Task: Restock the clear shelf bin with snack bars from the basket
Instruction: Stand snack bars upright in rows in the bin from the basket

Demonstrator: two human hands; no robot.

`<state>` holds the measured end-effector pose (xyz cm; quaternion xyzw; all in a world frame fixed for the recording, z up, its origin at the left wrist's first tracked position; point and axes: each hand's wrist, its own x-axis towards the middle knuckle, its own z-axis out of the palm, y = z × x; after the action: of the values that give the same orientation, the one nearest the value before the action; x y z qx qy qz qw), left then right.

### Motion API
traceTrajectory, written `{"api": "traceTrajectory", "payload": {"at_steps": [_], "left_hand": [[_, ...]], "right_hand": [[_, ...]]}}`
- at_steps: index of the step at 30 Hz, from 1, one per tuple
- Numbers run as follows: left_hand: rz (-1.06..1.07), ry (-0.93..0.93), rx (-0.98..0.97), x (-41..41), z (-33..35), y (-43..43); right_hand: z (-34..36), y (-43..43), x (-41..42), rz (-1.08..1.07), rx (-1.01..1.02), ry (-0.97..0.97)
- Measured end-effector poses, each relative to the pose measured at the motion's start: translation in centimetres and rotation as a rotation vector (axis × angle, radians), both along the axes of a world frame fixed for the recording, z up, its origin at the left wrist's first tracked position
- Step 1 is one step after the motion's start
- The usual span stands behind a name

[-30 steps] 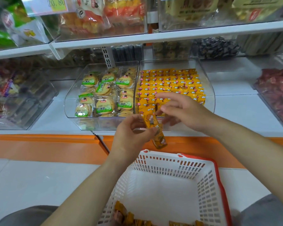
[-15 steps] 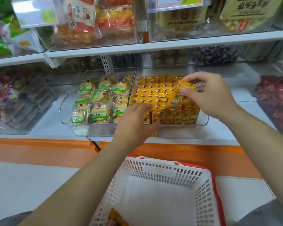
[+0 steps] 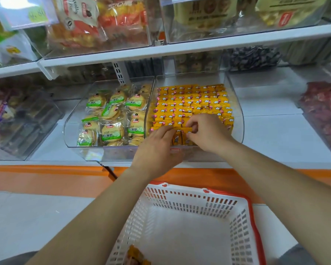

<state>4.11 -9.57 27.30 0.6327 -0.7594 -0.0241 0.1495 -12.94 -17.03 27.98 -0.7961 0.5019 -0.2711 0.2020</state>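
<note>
At the clear bin (image 3: 238,119) front, I saw the right hand (image 3: 208,134) pinching a snack bar (image 3: 186,129). The left hand (image 3: 157,150) touched the row (image 3: 191,111); its grip I couldn't tell.

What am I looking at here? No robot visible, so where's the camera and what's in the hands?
No machine: a person works bare-handed, and the pictures come from one wide-angle camera on their head, looking down. The clear shelf bin holds rows of yellow snack bars. The right hand pinches one snack bar at the front row. The left hand rests on the bars beside it; any grip is hidden. Below stands a white basket with a few loose bars in it. The neighbouring bin holds wrapped round biscuits.
</note>
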Motion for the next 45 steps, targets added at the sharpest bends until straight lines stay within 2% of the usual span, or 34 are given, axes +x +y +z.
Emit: {"api": "traceTrajectory", "payload": {"at_steps": [3,7,10,13,16,19,22,26,32,37,40,42,45], "left_hand": [[0.015,0.027,0.052,-0.3,0.2,0.0],[0.026,0.079,0.116,-0.2,1.2,0.2],[0.002,0.172,0.036,0.3,2.0,2.3],[0.0,0.219,0.003,1.4,2.0,5.8],[0.012,0.236,0.217,2.7,0.8,8.5],[-0.024,0.118,0.453,3.3,-1.8,9.6],[-0.012,-0.025,0.628,3.6,-6.1,10.0],[0.067,-0.072,0.813,4.2,-14.1,11.2],[-0.018,-0.138,1.057,4.0,-25.0,13.9],[-0.179,-0.168,1.169,3.4,-30.2,15.6],[-0.207,-0.131,1.255,3.7,-31.9,16.7],[-0.226,-0.123,1.247,3.8,-32.8,17.1],[-0.195,-0.058,1.201,3.8,-33.7,16.9]], "right_hand": [[0.3,0.2,0.1,-0.048,0.037,-0.026],[1.0,1.3,-0.8,-0.086,0.034,0.061],[1.9,2.8,-2.0,-0.088,-0.073,0.157],[3.0,5.0,-2.7,-0.017,-0.049,0.081],[3.3,7.9,-1.8,0.13,0.001,0.055],[1.6,10.5,-0.8,0.265,0.129,0.116],[-3.2,12.0,0.0,0.399,0.317,0.357],[-12.4,12.7,0.4,0.427,0.56,0.489],[-27.4,15.3,-0.6,0.341,0.887,0.518],[-33.5,19.0,-1.3,0.405,1.192,0.5],[-35.2,20.9,-1.4,0.469,1.152,0.569],[-35.7,21.6,-1.2,0.529,1.05,0.669],[-36.2,21.7,-0.7,0.564,1.0,0.714]]}}
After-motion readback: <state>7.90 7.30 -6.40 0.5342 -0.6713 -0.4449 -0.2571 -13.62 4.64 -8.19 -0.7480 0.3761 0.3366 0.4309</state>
